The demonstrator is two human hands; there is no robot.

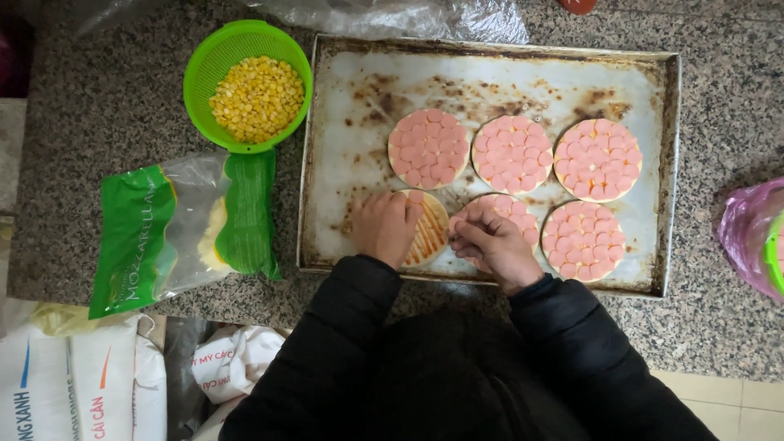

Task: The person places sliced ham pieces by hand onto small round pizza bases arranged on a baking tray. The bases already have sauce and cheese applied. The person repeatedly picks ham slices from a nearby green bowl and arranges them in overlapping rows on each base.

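A worn metal baking tray [343, 98] lies on the granite counter with several small round dough bases on it. Most, such as the base [428, 148] at the upper left of the group, are covered in pink sausage slices. My left hand [382, 227] rests on the near-left base [431, 229], which shows orange sauce stripes and a few slices at its top edge. My right hand [490, 243], fingers pinched together, hovers over the neighbouring base [516, 214]; what it pinches I cannot make out.
A green colander [204, 61] of yellow corn kernels stands left of the tray. Below it lies a green and clear bag of shredded cheese [175, 233]. A pink plastic bag [751, 237] sits at the right edge. White sacks [73, 384] stand below the counter.
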